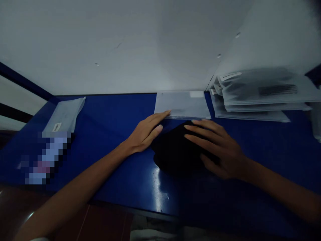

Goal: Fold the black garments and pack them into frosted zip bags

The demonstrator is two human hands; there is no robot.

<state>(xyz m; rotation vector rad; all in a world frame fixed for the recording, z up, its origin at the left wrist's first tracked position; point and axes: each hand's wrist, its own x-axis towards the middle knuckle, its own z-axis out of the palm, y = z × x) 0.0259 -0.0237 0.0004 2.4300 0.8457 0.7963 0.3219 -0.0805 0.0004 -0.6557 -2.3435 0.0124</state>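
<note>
A bundle of black cloth [175, 150] lies on the blue tabletop, too dark for its kind or folds to show. My right hand [218, 147] rests over its right side with the fingers spread. At the cloth's upper left edge is my left hand [147, 132], fingers stretched out and nothing in its grasp. Its fingertips reach the lower edge of a flat translucent plastic bag [182, 103] with a white label. That bag lies just behind the cloth, against the wall.
Several translucent bags with dark contents [260, 90] are piled at the back right. On the left lies another labelled plastic bag [65, 115], beside a pixelated object [50, 159]. White panels [125, 47] close off the back and right of the blue table [120, 180].
</note>
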